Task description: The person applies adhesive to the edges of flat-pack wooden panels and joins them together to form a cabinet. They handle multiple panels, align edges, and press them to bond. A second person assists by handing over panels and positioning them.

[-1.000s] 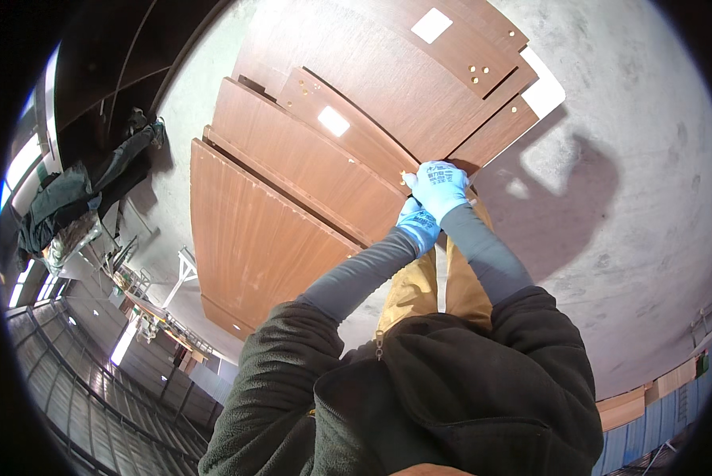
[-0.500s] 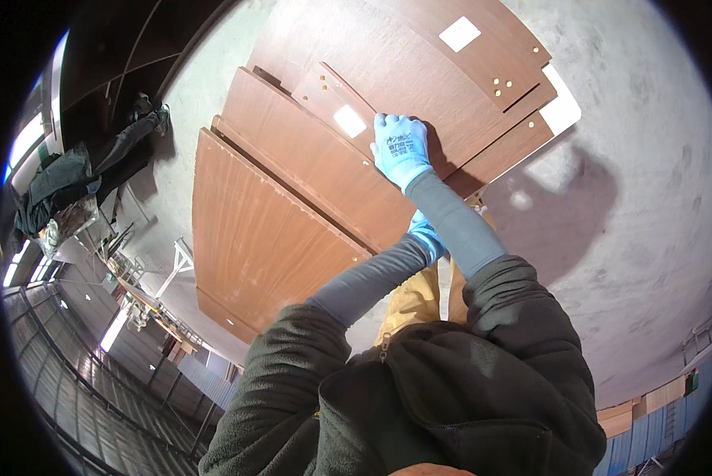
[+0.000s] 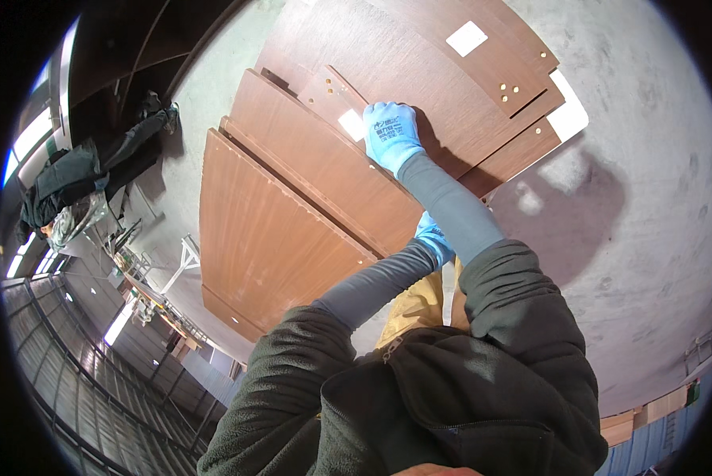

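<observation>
The work in hand, as far as could be judged, was a hands-on step at the narrow brown board (image 3: 330, 92), which lay among larger panels at the upper middle of the view, angled from about 11 o'clock towards 5 o'clock. The right grip (image 3: 393, 136), in a blue glove, was set on it with the fingers bent; whether it grasped the edge or merely pressed there, I could not tell. A white label (image 3: 351, 124) lay just beside that grip at 9 o'clock. The left grip (image 3: 433, 236) sat at 5 o'clock from the right one, partly behind the right forearm (image 3: 455, 208), its fingers hidden, so its state could not be told either.

Any further move on the board seemed to call for both hands to work together along its length, keeping clear of neighbouring edges. The forearm blocked the view of the board's near end, and the middle panel (image 3: 312, 147) lay close by at 8 o'clock.

Farther round, a broad panel (image 3: 276, 234) lay at 8 o'clock, a board with round holes (image 3: 491, 63) at 2, a white sheet (image 3: 570, 119) at 3 and dark garments (image 3: 74, 170) at 9.
</observation>
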The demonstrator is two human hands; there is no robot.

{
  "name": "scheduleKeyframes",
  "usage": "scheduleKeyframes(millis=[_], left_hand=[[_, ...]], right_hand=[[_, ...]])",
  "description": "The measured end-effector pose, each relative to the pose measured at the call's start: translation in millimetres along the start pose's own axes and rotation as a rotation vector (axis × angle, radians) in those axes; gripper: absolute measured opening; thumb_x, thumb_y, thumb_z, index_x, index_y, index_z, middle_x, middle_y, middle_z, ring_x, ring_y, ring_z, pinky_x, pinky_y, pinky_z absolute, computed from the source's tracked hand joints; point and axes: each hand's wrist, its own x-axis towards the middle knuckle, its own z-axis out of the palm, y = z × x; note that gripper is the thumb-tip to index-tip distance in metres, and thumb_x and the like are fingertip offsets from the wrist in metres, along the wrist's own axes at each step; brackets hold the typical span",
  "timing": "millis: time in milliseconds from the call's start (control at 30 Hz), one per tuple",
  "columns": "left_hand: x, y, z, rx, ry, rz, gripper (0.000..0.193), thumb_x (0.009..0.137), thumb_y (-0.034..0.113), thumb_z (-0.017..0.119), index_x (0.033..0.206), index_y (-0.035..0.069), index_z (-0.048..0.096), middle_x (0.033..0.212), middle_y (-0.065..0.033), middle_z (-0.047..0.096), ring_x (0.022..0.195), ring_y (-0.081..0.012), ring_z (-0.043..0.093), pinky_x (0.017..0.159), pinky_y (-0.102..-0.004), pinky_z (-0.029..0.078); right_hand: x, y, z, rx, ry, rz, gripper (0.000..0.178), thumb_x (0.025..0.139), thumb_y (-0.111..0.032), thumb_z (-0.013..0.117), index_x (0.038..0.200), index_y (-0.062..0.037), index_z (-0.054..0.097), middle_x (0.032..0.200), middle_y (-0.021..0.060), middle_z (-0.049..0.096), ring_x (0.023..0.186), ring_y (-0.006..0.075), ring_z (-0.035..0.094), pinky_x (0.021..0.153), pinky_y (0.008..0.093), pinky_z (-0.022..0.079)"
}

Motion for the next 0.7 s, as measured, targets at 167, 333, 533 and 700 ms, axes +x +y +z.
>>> scheduleKeyframes(millis=[167,333,533,700], left_hand=[[4,-8,0,0.103,0.117,0.108,0.031,0.101,0.032,0.057,0.117,0.01,0.072,0.117,-0.0129,0.072,0.114,-0.0285,0.062,0.1,-0.0395,0.047],[7,-22,-14,0.333,0.162,0.294,0.031,0.103,0.03,0.055,0.116,0.008,0.072,0.118,-0.0139,0.072,0.114,-0.0282,0.062,0.101,-0.0401,0.048],[15,-7,-29,-0.064,-0.058,-0.101,0.035,0.107,0.021,0.044,0.131,0.011,0.068,0.134,-0.0115,0.068,0.125,-0.0268,0.06,0.105,-0.0328,0.047],[10,-5,-29,-0.339,0.002,-0.196,0.038,0.109,0.028,0.041,0.135,0.01,0.063,0.138,-0.0113,0.066,0.125,-0.0264,0.06,0.104,-0.033,0.046]], right_hand=[[4,6,-3,-0.003,0.04,0.073,0.028,0.089,-0.024,0.071,0.112,-0.0096,0.064,0.099,0.0094,0.072,0.091,0.0244,0.074,0.074,0.0412,0.057],[20,7,3,0.036,0.302,-0.076,0.051,0.083,-0.031,0.077,0.124,-0.0105,0.056,0.11,0.0088,0.065,0.103,0.0247,0.066,0.087,0.0406,0.054],[43,-13,15,0.026,0.328,-0.176,0.059,0.079,-0.028,0.073,0.132,-0.0083,0.055,0.127,0.0106,0.053,0.125,0.0286,0.047,0.106,0.0426,0.041],[50,-17,21,0.026,0.315,-0.193,0.067,0.078,-0.026,0.072,0.138,-0.0053,0.053,0.135,0.0139,0.051,0.13,0.0305,0.044,0.109,0.0458,0.037]])
